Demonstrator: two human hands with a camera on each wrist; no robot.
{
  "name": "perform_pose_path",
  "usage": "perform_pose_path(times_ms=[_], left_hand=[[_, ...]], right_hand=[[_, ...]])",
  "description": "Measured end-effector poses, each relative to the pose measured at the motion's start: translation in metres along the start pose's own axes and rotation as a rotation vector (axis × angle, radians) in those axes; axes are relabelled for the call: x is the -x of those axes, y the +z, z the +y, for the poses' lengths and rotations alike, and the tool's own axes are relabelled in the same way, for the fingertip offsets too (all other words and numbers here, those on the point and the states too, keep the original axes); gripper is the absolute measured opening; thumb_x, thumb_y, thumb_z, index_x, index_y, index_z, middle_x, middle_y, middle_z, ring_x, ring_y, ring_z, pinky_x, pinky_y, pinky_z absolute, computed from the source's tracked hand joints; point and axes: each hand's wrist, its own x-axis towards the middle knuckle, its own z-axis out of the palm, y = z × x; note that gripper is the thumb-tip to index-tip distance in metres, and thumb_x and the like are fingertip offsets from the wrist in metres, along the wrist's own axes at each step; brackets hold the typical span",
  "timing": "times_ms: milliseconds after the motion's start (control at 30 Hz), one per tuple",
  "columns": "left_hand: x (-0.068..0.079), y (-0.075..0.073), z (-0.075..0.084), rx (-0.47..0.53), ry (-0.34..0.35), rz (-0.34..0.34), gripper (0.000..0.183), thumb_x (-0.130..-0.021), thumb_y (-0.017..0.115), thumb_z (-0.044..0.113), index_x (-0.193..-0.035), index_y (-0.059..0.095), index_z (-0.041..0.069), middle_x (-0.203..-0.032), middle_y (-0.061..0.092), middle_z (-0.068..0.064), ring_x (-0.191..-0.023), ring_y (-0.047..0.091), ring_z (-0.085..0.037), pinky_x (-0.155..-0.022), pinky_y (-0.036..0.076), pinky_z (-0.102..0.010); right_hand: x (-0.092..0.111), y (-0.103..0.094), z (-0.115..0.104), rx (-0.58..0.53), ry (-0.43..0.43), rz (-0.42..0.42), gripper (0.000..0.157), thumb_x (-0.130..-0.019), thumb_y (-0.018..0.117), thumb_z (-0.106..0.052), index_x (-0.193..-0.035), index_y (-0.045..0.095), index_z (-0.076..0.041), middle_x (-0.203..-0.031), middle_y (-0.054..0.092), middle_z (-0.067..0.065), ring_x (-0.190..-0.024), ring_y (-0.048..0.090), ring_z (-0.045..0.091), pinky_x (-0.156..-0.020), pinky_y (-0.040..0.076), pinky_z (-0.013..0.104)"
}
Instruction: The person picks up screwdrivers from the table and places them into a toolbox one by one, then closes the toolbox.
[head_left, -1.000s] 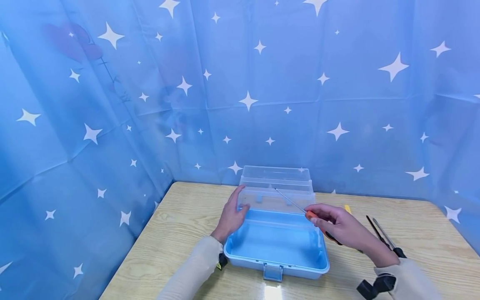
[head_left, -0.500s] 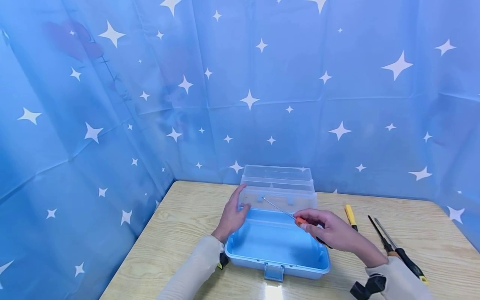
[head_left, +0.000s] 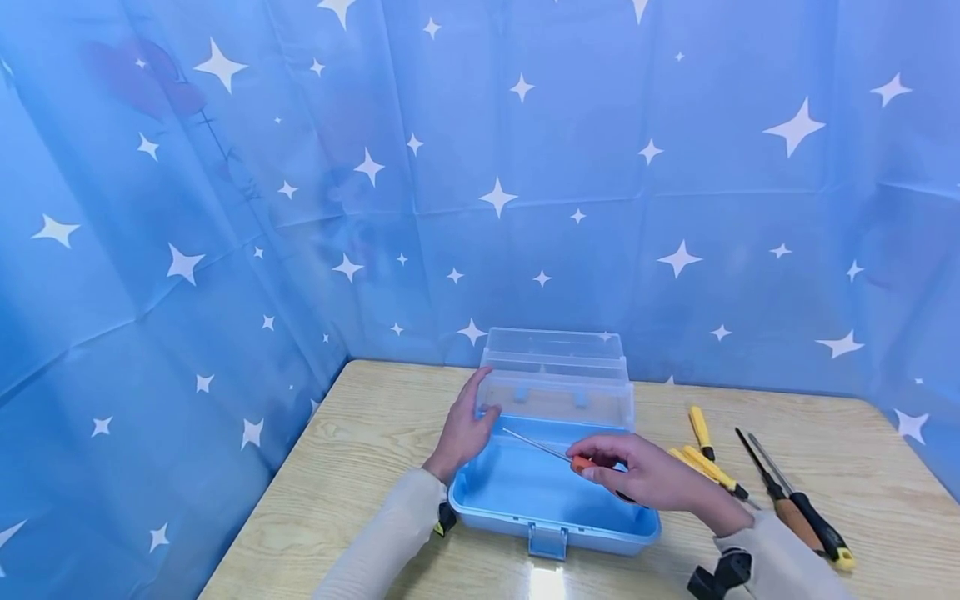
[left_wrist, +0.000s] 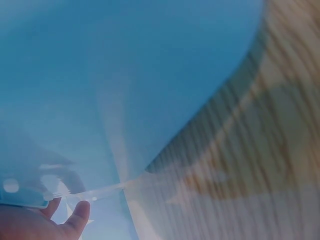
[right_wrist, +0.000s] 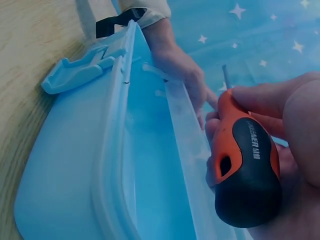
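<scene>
A light blue toolbox [head_left: 547,527] stands on the table with its clear lid [head_left: 558,398] tipped back. At the lid's left edge, my left hand [head_left: 461,435] holds on, thumb in front; its other fingers are partly hidden. My right hand [head_left: 637,473] grips an orange-and-black screwdriver [right_wrist: 255,155] by its handle. In the head view the metal shaft points left over the inside of the box, above its floor. The left wrist view catches only part of the left hand [left_wrist: 65,222], by the lid edge.
Several yellow-handled tools [head_left: 700,431] lie right of the box. Farther right lie a black-and-yellow screwdriver [head_left: 819,525] and a brown-handled tool [head_left: 797,521]. A blue starred curtain [head_left: 555,167] hangs behind the wooden table [head_left: 337,467].
My right hand has moved left and toward me, bringing the screwdriver from the box's right side to over its inside. The left hand stays at the lid. More yellow-handled tools have come into sight.
</scene>
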Motion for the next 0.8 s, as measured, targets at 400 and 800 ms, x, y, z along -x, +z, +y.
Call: perform_pose_path(times_ms=[400, 800], left_hand=[[0.000, -0.001, 0.001, 0.011, -0.020, -0.002, 0.060, -0.100, 0.054, 0.027, -0.153, 0.029, 0.037, -0.161, 0.030, 0.004, -0.148, 0.030, -0.025, -0.117, 0.028, -0.057], [0.000, -0.002, 0.002, 0.018, -0.013, -0.009, 0.061, -0.100, 0.053, 0.022, -0.155, 0.029, 0.033, -0.161, 0.030, 0.002, -0.147, 0.030, -0.027, -0.117, 0.028, -0.057]], right_hand=[[-0.005, 0.014, 0.007, -0.038, 0.018, -0.121, 0.028, -0.103, 0.054, -0.018, -0.124, 0.062, -0.003, -0.102, 0.066, 0.011, -0.083, 0.062, 0.014, -0.071, 0.054, 0.026], [-0.008, 0.024, 0.017, -0.063, 0.016, -0.144, 0.027, -0.102, 0.055, -0.018, -0.123, 0.064, -0.004, -0.101, 0.069, 0.015, -0.083, 0.063, 0.012, -0.071, 0.055, 0.026]])
